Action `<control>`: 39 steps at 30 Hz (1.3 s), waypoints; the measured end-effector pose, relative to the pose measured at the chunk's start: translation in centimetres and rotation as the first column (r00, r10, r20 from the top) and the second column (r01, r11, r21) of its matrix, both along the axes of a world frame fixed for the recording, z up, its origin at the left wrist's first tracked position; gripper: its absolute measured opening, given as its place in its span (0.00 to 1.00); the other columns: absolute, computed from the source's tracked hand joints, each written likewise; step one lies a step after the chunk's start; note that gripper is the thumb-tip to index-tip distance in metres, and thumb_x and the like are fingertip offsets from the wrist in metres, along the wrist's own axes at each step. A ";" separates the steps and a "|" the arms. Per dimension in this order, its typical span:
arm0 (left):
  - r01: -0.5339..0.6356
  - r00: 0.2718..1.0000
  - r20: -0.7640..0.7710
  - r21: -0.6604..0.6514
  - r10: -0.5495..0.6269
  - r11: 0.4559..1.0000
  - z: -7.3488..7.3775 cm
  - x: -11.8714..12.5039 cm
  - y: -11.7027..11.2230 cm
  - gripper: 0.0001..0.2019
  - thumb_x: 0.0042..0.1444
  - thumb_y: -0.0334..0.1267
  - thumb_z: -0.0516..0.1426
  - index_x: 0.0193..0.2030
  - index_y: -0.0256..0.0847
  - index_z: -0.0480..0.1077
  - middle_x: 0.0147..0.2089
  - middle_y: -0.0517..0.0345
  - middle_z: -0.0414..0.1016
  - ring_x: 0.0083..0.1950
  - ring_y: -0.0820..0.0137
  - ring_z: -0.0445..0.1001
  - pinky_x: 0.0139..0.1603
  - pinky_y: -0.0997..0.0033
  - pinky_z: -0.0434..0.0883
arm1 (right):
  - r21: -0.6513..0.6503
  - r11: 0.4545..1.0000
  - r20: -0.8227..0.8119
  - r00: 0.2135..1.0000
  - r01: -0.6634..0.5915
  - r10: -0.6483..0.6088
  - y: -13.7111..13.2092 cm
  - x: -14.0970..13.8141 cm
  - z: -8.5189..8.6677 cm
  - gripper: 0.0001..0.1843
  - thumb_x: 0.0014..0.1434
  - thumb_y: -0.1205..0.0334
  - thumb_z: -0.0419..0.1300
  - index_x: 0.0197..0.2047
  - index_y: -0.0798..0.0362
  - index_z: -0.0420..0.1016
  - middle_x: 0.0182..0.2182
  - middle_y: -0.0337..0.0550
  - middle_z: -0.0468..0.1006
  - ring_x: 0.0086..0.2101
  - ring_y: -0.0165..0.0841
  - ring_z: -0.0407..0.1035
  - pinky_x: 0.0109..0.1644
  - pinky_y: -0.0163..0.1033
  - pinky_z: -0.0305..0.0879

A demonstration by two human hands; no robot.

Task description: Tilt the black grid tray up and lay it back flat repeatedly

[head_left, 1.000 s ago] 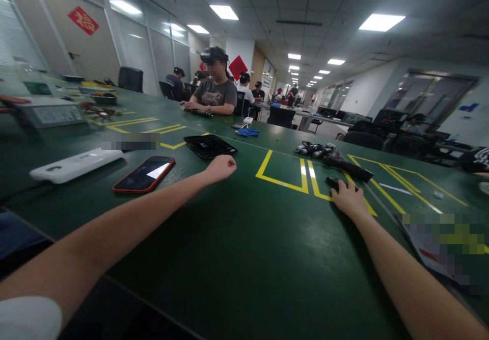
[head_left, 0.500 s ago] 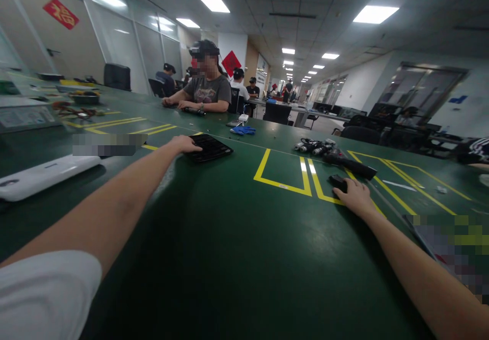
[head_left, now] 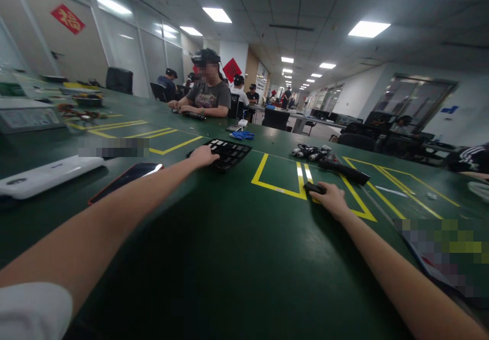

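My left hand grips the near left edge of a black tray divided into small compartments, a little left of the middle of the table. The tray looks slightly tilted; whether it touches the table I cannot tell. To its right, my right hand is closed around a small black block-shaped object, whose exact kind I cannot make out. That object is over the yellow tape on the green table. Some fingers of both hands are hidden.
Several silver-and-black cylindrical parts and a black tube-like piece lie beyond my right hand. Blue gloves lie behind the tray. At left are a phone and a long white device. A person sits across the table.
My left hand and the tray have moved right, towards the middle. My right hand has moved left with the black object. The phone, hidden before, shows beside my left forearm.
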State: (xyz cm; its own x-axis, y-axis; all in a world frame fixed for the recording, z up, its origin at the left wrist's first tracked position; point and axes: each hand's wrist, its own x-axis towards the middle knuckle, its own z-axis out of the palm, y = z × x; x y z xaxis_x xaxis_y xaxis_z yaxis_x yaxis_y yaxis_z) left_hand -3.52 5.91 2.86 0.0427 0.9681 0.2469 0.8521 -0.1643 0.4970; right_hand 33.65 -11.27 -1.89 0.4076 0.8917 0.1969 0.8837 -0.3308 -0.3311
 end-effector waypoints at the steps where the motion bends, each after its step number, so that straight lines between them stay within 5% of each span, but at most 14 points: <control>1: 0.009 1.000 -0.002 -0.015 -0.009 1.000 -0.3 1.2 -1.2 0.13 0.50 0.45 0.61 0.27 0.35 0.72 0.31 0.47 0.75 0.41 0.55 0.75 0.35 0.67 0.68 | 0.030 0.997 -0.056 0.996 -0.066 0.068 0.0 -1.5 0.0 0.29 0.51 0.52 0.56 0.54 0.59 0.69 0.49 0.56 0.71 0.53 0.46 0.62 0.58 0.49 0.53; 3: 0.134 0.989 0.074 -0.039 -0.131 0.990 -0.9 3.8 -3.9 0.15 0.55 0.47 0.55 0.28 0.37 0.72 0.31 0.50 0.75 0.37 0.60 0.74 0.32 0.68 0.66 | 0.148 0.968 -0.254 0.938 -0.203 0.236 -0.3 -4.6 0.1 0.28 0.50 0.53 0.57 0.53 0.57 0.69 0.49 0.53 0.71 0.50 0.43 0.64 0.56 0.47 0.57; 6: 0.330 0.895 0.309 0.029 -0.322 0.944 -1.9 7.0 -8.0 0.11 0.54 0.44 0.56 0.36 0.37 0.71 0.33 0.54 0.75 0.35 0.66 0.73 0.33 0.71 0.67 | 0.332 0.883 -0.549 0.693 -0.332 0.467 -1.1 -8.5 0.1 0.30 0.48 0.51 0.60 0.53 0.56 0.68 0.48 0.49 0.72 0.47 0.40 0.67 0.55 0.47 0.60; 9: 0.474 0.773 0.451 0.057 -0.446 0.879 -2.8 8.3 -11.1 0.12 0.52 0.43 0.57 0.39 0.37 0.69 0.34 0.55 0.73 0.34 0.69 0.71 0.33 0.72 0.67 | 0.442 0.805 -0.627 0.505 -0.396 0.593 -1.9 -10.4 -0.1 0.26 0.47 0.52 0.63 0.49 0.53 0.70 0.46 0.46 0.73 0.49 0.40 0.66 0.57 0.47 0.60; 12: 0.555 0.723 0.460 0.058 -0.515 0.830 -3.4 8.1 -12.7 0.13 0.52 0.44 0.57 0.39 0.38 0.68 0.31 0.59 0.69 0.30 0.71 0.67 0.30 0.72 0.65 | 0.471 0.767 -0.637 0.434 -0.435 0.637 -2.3 -10.5 -0.8 0.22 0.44 0.53 0.65 0.43 0.52 0.72 0.46 0.46 0.74 0.49 0.42 0.66 0.57 0.50 0.61; 17: 0.606 0.716 0.425 0.016 -0.554 0.795 -4.1 7.6 -14.0 0.17 0.49 0.45 0.59 0.43 0.38 0.68 0.30 0.62 0.64 0.26 0.75 0.60 0.27 0.73 0.61 | 0.464 0.733 -0.519 0.519 -0.497 0.680 -2.6 -9.9 -1.3 0.29 0.50 0.48 0.61 0.54 0.48 0.68 0.57 0.46 0.68 0.57 0.44 0.60 0.64 0.55 0.51; 24: 0.631 0.716 0.356 0.037 -0.600 0.775 -4.2 7.0 -14.0 0.22 0.46 0.42 0.62 0.48 0.37 0.67 0.37 0.58 0.65 0.32 0.72 0.62 0.33 0.72 0.64 | 0.485 0.577 -0.251 0.527 -0.657 0.812 -2.2 -10.2 -1.5 0.31 0.56 0.46 0.54 0.62 0.43 0.60 0.63 0.41 0.59 0.63 0.41 0.51 0.68 0.52 0.40; 26: 0.547 0.712 0.524 0.004 -0.468 0.837 -3.7 6.8 -13.7 0.20 0.47 0.39 0.62 0.47 0.38 0.66 0.38 0.58 0.65 0.33 0.73 0.62 0.34 0.73 0.64 | 0.486 0.559 -0.185 0.546 -0.672 0.817 -1.7 -10.2 -2.2 0.32 0.58 0.45 0.52 0.64 0.43 0.55 0.65 0.40 0.55 0.64 0.41 0.47 0.69 0.53 0.38; 28: 0.378 0.655 0.737 -0.130 -0.166 0.917 -3.3 6.6 -13.3 0.16 0.53 0.32 0.57 0.49 0.36 0.64 0.38 0.56 0.65 0.31 0.74 0.62 0.34 0.74 0.65 | 0.501 0.559 -0.151 0.570 -0.660 0.808 -1.0 -9.8 -3.2 0.36 0.57 0.42 0.51 0.66 0.42 0.50 0.66 0.40 0.50 0.65 0.42 0.44 0.69 0.54 0.37; 31: 0.254 0.530 0.833 -0.338 0.163 0.906 -2.8 6.4 -12.8 0.15 0.56 0.21 0.45 0.50 0.31 0.59 0.38 0.51 0.66 0.30 0.76 0.64 0.35 0.75 0.67 | 0.487 0.560 -0.123 0.582 -0.670 0.803 -0.3 -9.3 -4.3 0.39 0.56 0.39 0.50 0.67 0.42 0.47 0.67 0.40 0.47 0.65 0.43 0.41 0.68 0.54 0.36; 36: 0.403 0.514 0.847 -0.375 0.132 0.835 -2.3 6.1 -13.2 0.06 0.59 0.24 0.47 0.41 0.32 0.63 0.30 0.54 0.69 0.27 0.75 0.68 0.30 0.75 0.67 | 0.483 0.479 -0.030 0.533 -0.733 0.846 -0.5 -9.6 -3.7 0.33 0.60 0.42 0.47 0.65 0.44 0.52 0.65 0.41 0.55 0.64 0.40 0.48 0.68 0.50 0.41; 39: 0.507 0.568 0.823 -0.360 0.011 0.783 -2.1 5.9 -13.6 0.09 0.59 0.37 0.55 0.30 0.35 0.64 0.20 0.63 0.63 0.18 0.79 0.59 0.17 0.79 0.54 | 0.478 0.469 -0.031 0.520 -0.743 0.854 -1.1 -10.1 -2.5 0.31 0.61 0.43 0.45 0.64 0.46 0.55 0.63 0.43 0.58 0.62 0.38 0.52 0.67 0.48 0.45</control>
State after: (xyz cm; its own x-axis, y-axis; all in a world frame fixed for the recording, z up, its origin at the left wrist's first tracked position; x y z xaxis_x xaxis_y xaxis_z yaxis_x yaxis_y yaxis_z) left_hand 2.37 -7.68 0.79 0.3548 0.9121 -0.2054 0.0786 0.1898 0.9787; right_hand 23.52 -12.39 -4.37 -0.3671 0.7220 0.5864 0.5654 0.6738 -0.4757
